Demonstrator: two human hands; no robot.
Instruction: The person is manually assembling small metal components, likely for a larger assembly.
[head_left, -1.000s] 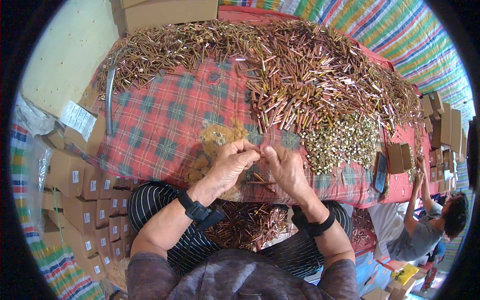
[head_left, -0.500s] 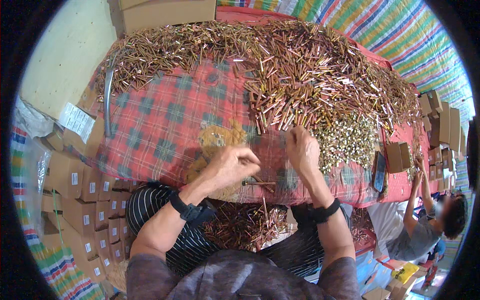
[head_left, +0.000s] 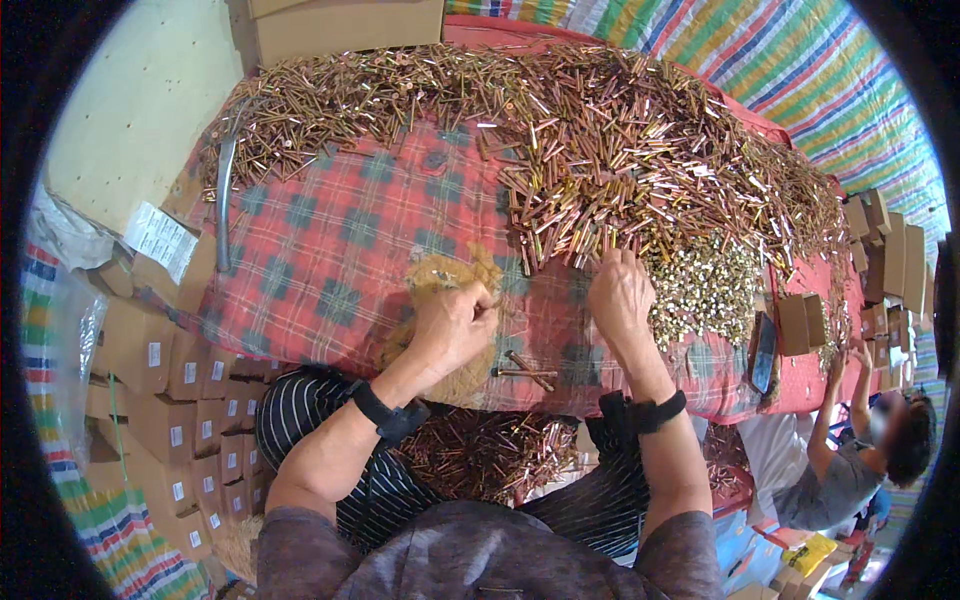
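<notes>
My left hand (head_left: 455,325) is closed in a pinch above the stained patch (head_left: 440,272) of the plaid cloth. Whatever its fingers hold is too small or hidden to make out. My right hand (head_left: 622,295) has its fingers bunched at the near edge of a big heap of copper-coloured metal rods (head_left: 585,205). What is between them cannot be seen. Just right of that hand is a heap of small shiny pale-gold metal pieces (head_left: 705,290). A few loose bolt-like rods (head_left: 525,372) lie crossed near the table's front edge, between my forearms.
Red plaid cloth (head_left: 290,270) covers the table. A curved metal bar (head_left: 225,195) lies at its left. More rods (head_left: 490,455) sit below, between my knees. Cardboard boxes (head_left: 150,425) are stacked at left. At right are a small open box (head_left: 802,323), a dark flat object (head_left: 764,352) and another person (head_left: 840,480).
My left hand has drawn back slightly to the left, its fingers curled in more. My right hand has shifted a little right, still beside the rods. The view has moved slightly.
</notes>
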